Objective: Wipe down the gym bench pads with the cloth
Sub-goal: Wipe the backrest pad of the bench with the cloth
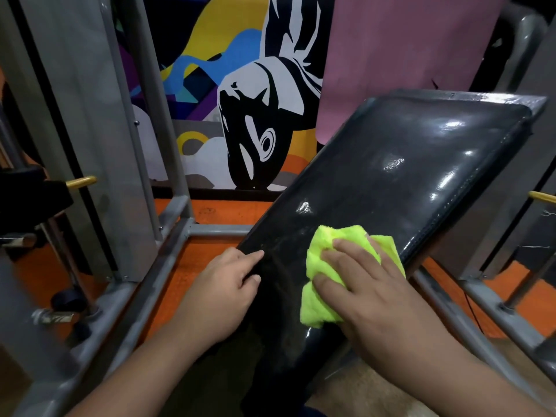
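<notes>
A glossy black vinyl bench pad (391, 182) slopes up and away to the right, its long axis running from the hands toward the far upper right. The right hand (370, 293) presses a crumpled lime-green microfibre cloth (325, 257) flat-fingered onto the pad's near end. The left hand (222, 293) rests relaxed on the pad's left edge, holding nothing.

Two bare forearms, no sleeves, left hand (224, 291), right hand (373, 291), no rings or watch
</notes>
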Demonstrator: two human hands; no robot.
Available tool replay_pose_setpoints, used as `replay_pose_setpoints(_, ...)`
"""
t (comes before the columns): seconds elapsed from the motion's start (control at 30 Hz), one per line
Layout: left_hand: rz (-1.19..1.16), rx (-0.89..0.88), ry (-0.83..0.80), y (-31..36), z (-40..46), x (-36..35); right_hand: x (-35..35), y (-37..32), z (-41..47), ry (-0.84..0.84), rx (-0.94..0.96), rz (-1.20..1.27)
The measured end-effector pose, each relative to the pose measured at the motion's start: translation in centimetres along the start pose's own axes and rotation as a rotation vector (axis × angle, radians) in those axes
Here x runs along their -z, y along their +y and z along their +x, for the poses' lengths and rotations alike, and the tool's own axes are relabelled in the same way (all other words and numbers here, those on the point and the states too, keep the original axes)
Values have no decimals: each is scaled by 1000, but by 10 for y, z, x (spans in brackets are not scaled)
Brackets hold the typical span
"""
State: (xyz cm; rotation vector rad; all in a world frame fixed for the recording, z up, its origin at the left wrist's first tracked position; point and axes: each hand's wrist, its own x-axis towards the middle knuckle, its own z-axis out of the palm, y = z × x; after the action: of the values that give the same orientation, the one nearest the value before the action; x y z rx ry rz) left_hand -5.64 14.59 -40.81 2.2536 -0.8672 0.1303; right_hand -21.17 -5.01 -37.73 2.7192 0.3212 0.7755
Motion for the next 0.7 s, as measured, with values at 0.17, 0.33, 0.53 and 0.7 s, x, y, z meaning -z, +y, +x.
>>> replay_pose_setpoints(0.17,39,-47,-13,-5,-20,0,2,2,-4,13,-62,2)
replay_pose_setpoints(0.33,49,-64,-48,-11,-33,-5,-5,-6,-16,22,-3,23)
replay_pose_setpoints(0.53,58,-55,-48,-15,-34,-7,-7,-18,-14,37,-80,22)
replay_pose_setpoints(0.7,76,-67,-65,-16,-34,-7,-8,-13,-32,64,-20,42)
